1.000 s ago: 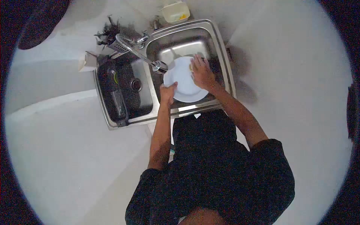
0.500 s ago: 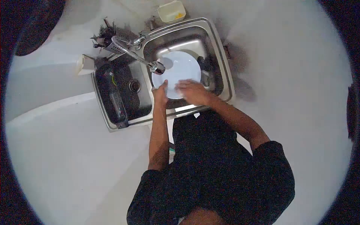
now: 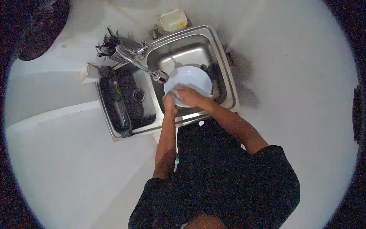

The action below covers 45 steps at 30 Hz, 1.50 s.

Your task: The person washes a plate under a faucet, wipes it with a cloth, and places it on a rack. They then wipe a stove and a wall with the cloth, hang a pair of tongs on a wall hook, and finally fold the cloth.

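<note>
A round white plate (image 3: 196,78) is held tilted over the right basin of the steel sink (image 3: 183,38). My left hand (image 3: 170,103) is closed on its near left edge. Across the lower left of the plate's face lies my right hand (image 3: 187,96), its fingers close to the left hand. Those fingertips are blurred, and whether anything is under them is hidden. The spray head of the flexible faucet (image 3: 160,77) hangs just beyond the plate's left rim.
In the left basin lies a clear bottle (image 3: 122,114) near the drain (image 3: 138,95). A cutlery holder (image 3: 119,56) stands behind it. At the back is a pale container (image 3: 173,21) with something yellow inside. A white container (image 3: 90,73) sits left of the sink.
The plate has shifted right and toward me in the view, tilting more. My right hand has slid left across it toward my left hand. The view has also shifted slightly.
</note>
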### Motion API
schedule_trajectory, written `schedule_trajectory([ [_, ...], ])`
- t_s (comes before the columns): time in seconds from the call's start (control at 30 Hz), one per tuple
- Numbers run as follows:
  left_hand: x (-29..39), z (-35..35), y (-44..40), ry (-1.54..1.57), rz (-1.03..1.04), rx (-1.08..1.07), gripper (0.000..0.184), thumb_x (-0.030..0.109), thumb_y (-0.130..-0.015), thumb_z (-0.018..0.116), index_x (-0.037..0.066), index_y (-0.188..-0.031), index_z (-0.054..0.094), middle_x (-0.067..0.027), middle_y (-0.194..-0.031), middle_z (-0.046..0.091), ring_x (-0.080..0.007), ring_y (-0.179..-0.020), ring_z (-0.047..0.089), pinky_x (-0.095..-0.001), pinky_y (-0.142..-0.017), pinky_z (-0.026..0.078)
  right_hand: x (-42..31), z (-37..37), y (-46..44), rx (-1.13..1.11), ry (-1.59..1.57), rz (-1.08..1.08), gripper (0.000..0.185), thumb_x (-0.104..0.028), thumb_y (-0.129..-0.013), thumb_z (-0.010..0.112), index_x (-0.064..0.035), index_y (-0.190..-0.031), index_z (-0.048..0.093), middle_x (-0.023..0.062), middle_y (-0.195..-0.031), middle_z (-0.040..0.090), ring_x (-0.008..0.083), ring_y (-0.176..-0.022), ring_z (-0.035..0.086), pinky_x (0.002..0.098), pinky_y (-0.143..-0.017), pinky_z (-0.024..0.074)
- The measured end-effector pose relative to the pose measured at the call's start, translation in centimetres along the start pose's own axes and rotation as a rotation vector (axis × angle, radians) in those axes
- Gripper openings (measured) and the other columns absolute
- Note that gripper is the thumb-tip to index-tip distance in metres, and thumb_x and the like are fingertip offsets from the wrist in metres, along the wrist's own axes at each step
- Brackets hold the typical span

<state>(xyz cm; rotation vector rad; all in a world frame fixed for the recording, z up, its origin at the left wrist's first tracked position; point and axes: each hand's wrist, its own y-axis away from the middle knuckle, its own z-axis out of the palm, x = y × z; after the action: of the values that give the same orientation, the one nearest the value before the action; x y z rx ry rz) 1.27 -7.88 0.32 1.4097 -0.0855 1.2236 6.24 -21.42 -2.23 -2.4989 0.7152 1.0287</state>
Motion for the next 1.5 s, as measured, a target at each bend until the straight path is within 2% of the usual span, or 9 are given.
schedule_trajectory([
  [0.13, -0.8, -1.4, -0.7, 0.032, 0.017, 0.157, 0.063, 0.052, -0.091, 0.059, -0.004, -0.119, 0.053, -0.0131, -0.107, 0.063, -0.0279, -0.095, 0.062, -0.042, -0.08, 0.052, -1.1, -3.2, 3.5, -0.273, -0.047, 0.095, 0.049, -0.006, -0.082, 0.054, -0.0026, -0.131, 0.05, 0.0205, -0.136, 0.05, 0.0352, -0.131, 0.043, 0.044, -0.112, 0.0321],
  [0.43, -1.2, 0.8, -0.8, -0.605, 0.036, 0.262, 0.069, 0.048, -0.094, 0.056, -0.014, -0.123, 0.049, -0.0207, -0.111, 0.061, -0.0252, -0.097, 0.059, -0.0388, -0.082, 0.049, 5.4, -3.6, 3.1, 0.367, 0.334, 0.264, 0.053, -0.001, -0.076, 0.053, 0.0039, -0.128, 0.048, 0.0262, -0.144, 0.036, 0.0418, -0.138, 0.03, 0.0517, -0.114, 0.0252],
  [0.57, -1.1, 2.2, -0.3, -0.33, 0.014, 0.066, 0.073, 0.051, -0.092, 0.058, -0.013, -0.125, 0.048, -0.0205, -0.117, 0.06, -0.0257, -0.102, 0.061, -0.0405, -0.083, 0.05, 3.2, -0.9, -0.8, 0.341, 0.203, 0.126, 0.059, 0.005, -0.076, 0.054, 0.0058, -0.134, 0.043, 0.0261, -0.143, 0.038, 0.042, -0.136, 0.033, 0.0453, -0.115, 0.0263],
  [0.7, -0.1, 0.9, -1.7, 0.001, -0.069, 0.039, 0.068, 0.043, -0.09, 0.064, -0.012, -0.125, 0.048, -0.0192, -0.114, 0.06, -0.027, -0.097, 0.062, -0.042, -0.08, 0.051, -1.9, -0.5, -1.6, -0.022, -0.217, 0.126, 0.054, -0.005, -0.076, 0.059, 0.0006, -0.129, 0.051, 0.024, -0.134, 0.049, 0.0383, -0.134, 0.038, 0.0456, -0.113, 0.0296],
  [0.9, -1.2, -3.2, -3.6, -0.167, 0.117, 0.332, 0.058, 0.01, -0.076, 0.078, -0.012, -0.119, 0.046, -0.0216, -0.109, 0.061, -0.0287, -0.087, 0.064, -0.0373, -0.073, 0.054, -2.4, -5.1, 4.2, -0.097, 0.136, 0.023, 0.043, -0.008, -0.078, 0.059, -0.0037, -0.12, 0.057, 0.0192, -0.123, 0.057, 0.0352, -0.122, 0.05, 0.047, -0.105, 0.0377],
  [1.2, -0.4, -0.4, -1.0, -0.402, 0.21, 0.248, 0.055, -0.002, -0.066, 0.081, -0.009, -0.113, 0.054, -0.0167, -0.105, 0.066, -0.0262, -0.093, 0.064, -0.0365, -0.084, 0.051, 8.5, -3.7, 4.2, 0.981, -0.292, 0.576, 0.046, -0.004, -0.085, 0.054, 0.0001, -0.131, 0.049, 0.0207, -0.117, 0.059, 0.0339, -0.112, 0.056, 0.0433, -0.1, 0.0415],
  [1.33, 0.5, 1.1, -0.3, -0.416, 0.397, 0.076, 0.056, 0.001, -0.063, 0.084, -0.007, -0.11, 0.055, -0.0161, -0.103, 0.067, -0.0266, -0.092, 0.065, -0.0348, -0.084, 0.051, 6.3, -4.7, 4.8, 0.714, -1.402, 0.751, 0.042, -0.02, -0.09, 0.063, -0.002, -0.126, 0.052, 0.013, -0.116, 0.06, 0.0266, -0.104, 0.058, 0.0407, -0.096, 0.0432],
  [1.4, 0.2, 1.2, -0.4, -0.53, 0.606, 0.146, 0.056, 0.003, -0.064, 0.085, -0.006, -0.11, 0.055, -0.0157, -0.102, 0.067, -0.0255, -0.094, 0.064, -0.0346, -0.085, 0.051, 3.8, -4.5, 4.2, 0.737, -1.374, 0.848, 0.058, -0.028, -0.088, 0.065, 0.0003, -0.134, 0.044, 0.0214, -0.119, 0.058, 0.0356, -0.106, 0.059, 0.0442, -0.096, 0.0444],
  [1.5, -0.8, 2.1, -0.2, -0.736, 0.723, 0.263, 0.054, 0.013, -0.071, 0.083, -0.005, -0.113, 0.055, -0.0168, -0.106, 0.066, -0.0248, -0.1, 0.063, -0.0349, -0.089, 0.048, 5.8, -0.4, 5.2, 0.826, -0.808, 0.77, 0.038, -0.018, -0.088, 0.065, -0.0023, -0.122, 0.055, 0.0117, -0.113, 0.062, 0.0214, -0.105, 0.057, 0.0403, -0.088, 0.0482],
])
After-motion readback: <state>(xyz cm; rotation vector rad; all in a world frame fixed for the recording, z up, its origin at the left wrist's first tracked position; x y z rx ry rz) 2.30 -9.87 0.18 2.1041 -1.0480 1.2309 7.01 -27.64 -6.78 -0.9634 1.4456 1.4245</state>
